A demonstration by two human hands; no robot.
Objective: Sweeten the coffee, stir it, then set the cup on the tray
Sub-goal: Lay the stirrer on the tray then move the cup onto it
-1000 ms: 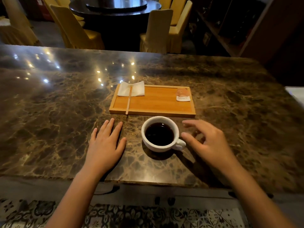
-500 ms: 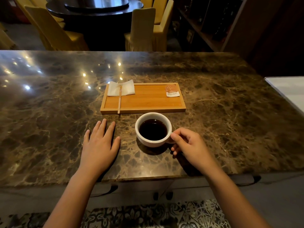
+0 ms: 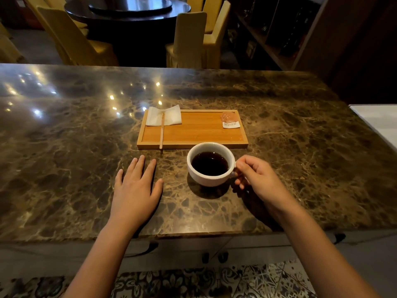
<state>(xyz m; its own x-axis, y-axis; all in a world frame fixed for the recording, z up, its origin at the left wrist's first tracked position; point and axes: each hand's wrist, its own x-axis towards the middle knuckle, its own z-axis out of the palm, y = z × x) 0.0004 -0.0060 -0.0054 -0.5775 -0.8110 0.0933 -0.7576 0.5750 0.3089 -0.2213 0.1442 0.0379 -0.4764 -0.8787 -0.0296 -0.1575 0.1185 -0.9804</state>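
A white cup [image 3: 209,180] full of black coffee stands on the marble table just in front of the wooden tray [image 3: 193,134]. My right hand [image 3: 260,181] pinches the cup's handle from the right. My left hand [image 3: 135,190] lies flat on the table, fingers spread, to the left of the cup. On the tray lie a white napkin [image 3: 171,118] at the back left, a wooden stir stick [image 3: 161,131] across it that overhangs the front rim, and an orange sugar sachet [image 3: 230,120] at the back right.
The brown marble table [image 3: 300,158] stretches wide to both sides. A white surface [image 3: 380,119] adjoins it at the far right. Behind the table stand yellow-covered chairs [image 3: 191,39], a dark round table and wooden shelves.
My right hand came in from the right and closed on the cup's handle. The cup sits a little nearer the tray's front rim. My left hand stayed flat.
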